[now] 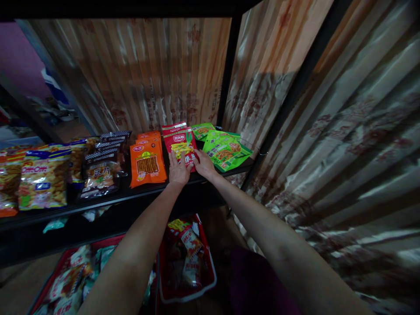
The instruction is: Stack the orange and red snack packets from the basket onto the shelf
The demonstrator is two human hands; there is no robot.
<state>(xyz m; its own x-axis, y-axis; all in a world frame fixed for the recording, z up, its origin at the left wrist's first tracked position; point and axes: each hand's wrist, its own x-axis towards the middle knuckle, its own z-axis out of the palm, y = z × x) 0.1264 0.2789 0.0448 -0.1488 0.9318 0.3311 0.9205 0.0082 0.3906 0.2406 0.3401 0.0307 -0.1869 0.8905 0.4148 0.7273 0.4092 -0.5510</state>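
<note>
On the black shelf lies a red snack packet [180, 139], on top of another red packet whose top edge shows behind it. My left hand [179, 169] rests on its lower left part, fingers apart and pointing away from me. At the packet's lower right edge is my right hand [204, 164], its fingertips touching the edge and nothing seen gripped. Orange packets [147, 162] are stacked just left of the red ones. Green packets [225, 151] lie overlapping to the right, close to my right hand.
Dark packets [101, 175] and blue-topped snack bags [44, 179] line the shelf [138, 194] at left. Below stand two red baskets, one [210, 262] under my hands and one [54, 275] at lower left. Black posts [229, 65] and pleated curtains [164, 65] border the shelf.
</note>
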